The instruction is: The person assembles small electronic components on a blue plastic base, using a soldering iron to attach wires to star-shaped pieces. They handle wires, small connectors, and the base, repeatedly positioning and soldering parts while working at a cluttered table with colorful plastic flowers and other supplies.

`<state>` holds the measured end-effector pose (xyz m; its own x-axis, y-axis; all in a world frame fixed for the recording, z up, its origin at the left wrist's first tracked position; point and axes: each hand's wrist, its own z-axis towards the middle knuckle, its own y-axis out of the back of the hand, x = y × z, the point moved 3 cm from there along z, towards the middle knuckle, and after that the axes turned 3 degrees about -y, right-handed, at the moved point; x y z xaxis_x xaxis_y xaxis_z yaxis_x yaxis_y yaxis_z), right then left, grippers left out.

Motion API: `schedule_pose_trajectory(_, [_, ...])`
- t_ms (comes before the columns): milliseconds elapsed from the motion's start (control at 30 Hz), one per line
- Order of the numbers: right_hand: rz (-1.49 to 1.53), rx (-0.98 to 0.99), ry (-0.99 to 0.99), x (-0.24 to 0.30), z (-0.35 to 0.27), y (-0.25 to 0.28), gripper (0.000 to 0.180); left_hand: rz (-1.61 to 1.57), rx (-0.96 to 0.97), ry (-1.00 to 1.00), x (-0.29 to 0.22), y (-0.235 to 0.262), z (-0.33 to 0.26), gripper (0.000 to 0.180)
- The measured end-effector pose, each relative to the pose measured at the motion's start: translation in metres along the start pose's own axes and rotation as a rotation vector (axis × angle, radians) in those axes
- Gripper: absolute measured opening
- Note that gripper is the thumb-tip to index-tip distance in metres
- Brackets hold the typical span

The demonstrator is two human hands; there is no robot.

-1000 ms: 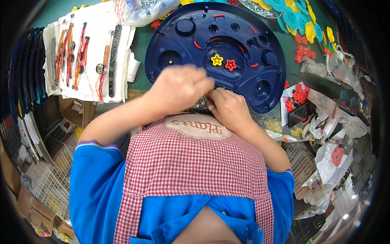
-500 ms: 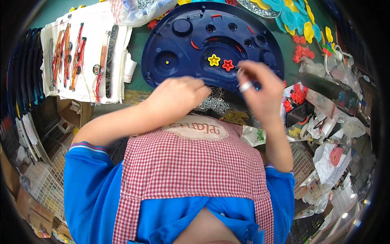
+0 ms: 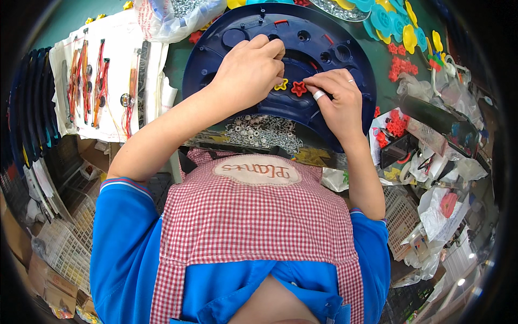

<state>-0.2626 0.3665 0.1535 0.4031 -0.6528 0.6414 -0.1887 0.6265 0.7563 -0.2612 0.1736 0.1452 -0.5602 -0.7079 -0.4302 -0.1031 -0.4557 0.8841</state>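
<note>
A dark blue half-round plastic panel (image 3: 216,66) with round recesses and posts lies on the bench before me. My left hand (image 3: 249,70) is over its middle, fingers curled into a pinch just above a yellow star-shaped plastic piece (image 3: 281,85), which it partly covers. Whatever sits in that pinch is hidden. Beside the yellow piece is a red star-shaped plastic piece (image 3: 298,88). My right hand (image 3: 337,97), a ring on one finger, has its thumb and fingertips drawn together at the red star's right edge; I cannot make out what they hold.
Loose screws and small metal parts (image 3: 261,132) lie along the bench's near edge. Wired components (image 3: 100,83) rest on white sheets at left. Clear bags (image 3: 181,19) stand behind. Yellow flower pieces (image 3: 409,38), turquoise discs (image 3: 380,20) and red pieces (image 3: 402,69) are at right.
My left hand has moved up and forward from the panel's near edge to the yellow star. The right hand has come down and closed in beside the red star. More screws are visible.
</note>
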Motion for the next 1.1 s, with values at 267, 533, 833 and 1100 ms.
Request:
schedule_pose_trajectory(267, [0.007, 0.008, -0.048, 0.002, 0.000, 0.001, 0.009, 0.064, 0.000, 0.043, -0.005, 0.003, 0.003, 0.008])
schedule_pose_trajectory(533, [-0.208, 0.112, 0.050, 0.006, 0.005, -0.003, 0.009, -0.025, -0.108, 0.108, -0.005, 0.008, -0.005, 0.009])
schedule_pose_trajectory(833, [-0.262, 0.162, 0.020, 0.008, 0.009, -0.001, 0.008, 0.022, -0.186, 0.088, -0.007, 0.003, -0.018, 0.010])
schedule_pose_trajectory(1100, [-0.224, 0.159, 0.034, 0.008, 0.010, -0.003, 0.008, -0.082, -0.374, -0.005, -0.021, 0.040, -0.045, 0.012])
